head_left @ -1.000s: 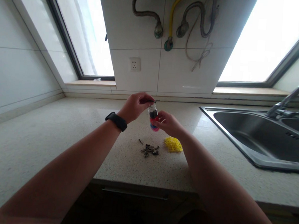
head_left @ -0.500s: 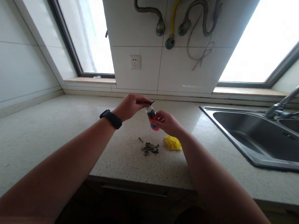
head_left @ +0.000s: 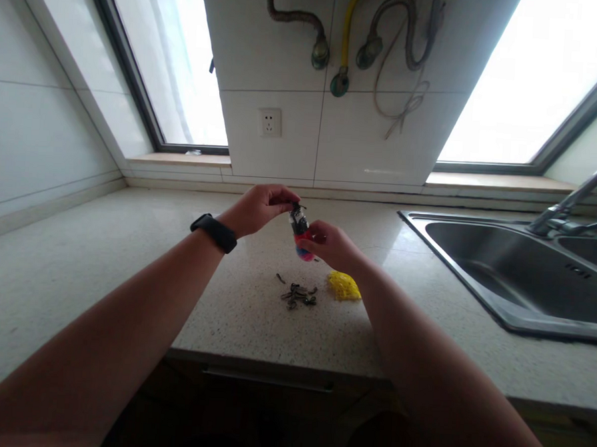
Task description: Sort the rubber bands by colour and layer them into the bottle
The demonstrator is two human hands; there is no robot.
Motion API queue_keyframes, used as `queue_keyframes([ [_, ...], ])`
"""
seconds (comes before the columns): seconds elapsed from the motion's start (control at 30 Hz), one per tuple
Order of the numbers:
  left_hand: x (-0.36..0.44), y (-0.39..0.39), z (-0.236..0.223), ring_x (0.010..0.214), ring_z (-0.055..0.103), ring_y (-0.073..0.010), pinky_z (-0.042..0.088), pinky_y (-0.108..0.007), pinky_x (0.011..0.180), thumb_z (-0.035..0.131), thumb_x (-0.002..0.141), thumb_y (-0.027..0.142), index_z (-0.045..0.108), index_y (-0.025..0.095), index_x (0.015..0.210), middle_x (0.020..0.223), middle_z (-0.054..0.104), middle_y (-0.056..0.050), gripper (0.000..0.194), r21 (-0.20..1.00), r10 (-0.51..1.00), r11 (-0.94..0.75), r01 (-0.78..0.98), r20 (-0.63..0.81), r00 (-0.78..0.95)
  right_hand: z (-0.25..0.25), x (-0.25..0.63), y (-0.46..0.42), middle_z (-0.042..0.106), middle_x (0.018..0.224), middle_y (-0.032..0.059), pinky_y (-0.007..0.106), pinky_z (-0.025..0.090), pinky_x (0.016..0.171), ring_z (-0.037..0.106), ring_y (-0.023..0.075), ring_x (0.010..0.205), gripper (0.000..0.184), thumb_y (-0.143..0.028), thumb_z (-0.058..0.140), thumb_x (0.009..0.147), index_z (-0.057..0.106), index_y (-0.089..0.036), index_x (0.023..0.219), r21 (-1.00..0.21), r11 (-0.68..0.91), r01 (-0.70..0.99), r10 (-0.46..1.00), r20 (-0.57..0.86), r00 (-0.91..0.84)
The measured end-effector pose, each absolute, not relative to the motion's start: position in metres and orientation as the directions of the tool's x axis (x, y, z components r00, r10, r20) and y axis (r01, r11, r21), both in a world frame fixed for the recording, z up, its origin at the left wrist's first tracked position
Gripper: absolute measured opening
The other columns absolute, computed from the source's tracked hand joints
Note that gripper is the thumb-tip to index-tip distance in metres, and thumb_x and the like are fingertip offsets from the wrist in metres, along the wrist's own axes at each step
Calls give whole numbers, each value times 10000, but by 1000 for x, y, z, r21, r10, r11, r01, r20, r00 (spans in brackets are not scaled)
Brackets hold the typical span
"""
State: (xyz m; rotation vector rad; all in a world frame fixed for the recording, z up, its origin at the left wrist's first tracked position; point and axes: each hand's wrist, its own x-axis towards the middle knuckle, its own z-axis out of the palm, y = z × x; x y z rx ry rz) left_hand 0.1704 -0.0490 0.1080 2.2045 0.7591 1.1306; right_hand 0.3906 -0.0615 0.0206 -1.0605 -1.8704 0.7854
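My right hand grips a small clear jar, tilted above the counter. Through its wall show layers of black, red, blue and pink contents. At the jar's mouth, my left hand pinches some dark, thin loops that look like small black elastic bands. Part of one sticks out past the fingertips. Below lies a loose pile of the same dark bands, with a stray piece just beyond it. A bundle of yellow elastic bands sits beside my right forearm, partly covered by it.
The speckled stone counter runs to a tiled wall with a socket, hoses and valves above. A steel sink with a tap is set in on the right. The counter's front edge is close to me.
My left hand has shifted slightly left and down at the jar's mouth. The jar has moved a little left. A small dark piece now shows beside the jar's base.
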Motion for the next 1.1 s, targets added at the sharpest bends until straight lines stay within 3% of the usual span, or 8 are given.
queue_keyframes([
  [0.2,168,-52,117,995,697,-188,539,-379,964,699,860,228,765,162,1028,1052,759,-96,192,581,652,-747,322,544,529,26,390,-66,688,765,31,282,486,582,606,147,651,306,-421,755,780,652,-194,958,-813,443,378,892,359,-273],
  [0.4,167,-45,113,1033,704,-197,524,-407,1013,730,839,241,757,172,1070,1085,769,-88,243,677,696,-686,267,503,513,24,387,-66,701,768,37,295,494,600,628,172,692,272,-390,762,773,675,-200,947,-805,445,394,893,362,-268],
  [0.7,168,-55,116,1122,672,-185,490,-370,1048,584,948,262,722,221,1189,1197,738,-68,281,507,634,-768,392,514,578,21,387,-63,692,772,34,297,485,590,602,155,659,288,-433,749,786,672,-203,942,-792,461,400,886,383,-262],
  [0.83,170,-53,113,1197,628,-189,452,-392,1088,565,959,278,676,233,1269,1290,692,-76,332,505,621,-777,375,520,587,22,388,-62,686,756,25,289,487,583,596,145,646,309,-446,759,776,665,-207,948,-809,447,381,892,370,-261],
  [1.0,170,-36,96,1067,651,-177,523,-349,927,499,979,293,594,178,1353,1255,695,-121,402,574,672,-739,352,597,437,25,390,-61,708,791,46,302,508,593,625,160,674,305,-446,746,793,655,-203,953,-830,449,330,889,379,-256],
  [1.1,171,-26,74,983,666,-195,522,-340,876,503,956,290,629,144,1295,1194,710,-139,390,521,748,-663,537,487,451,26,393,-60,719,852,56,308,515,621,634,160,699,299,-434,740,796,649,-197,954,-813,481,328,875,421,-239],
])
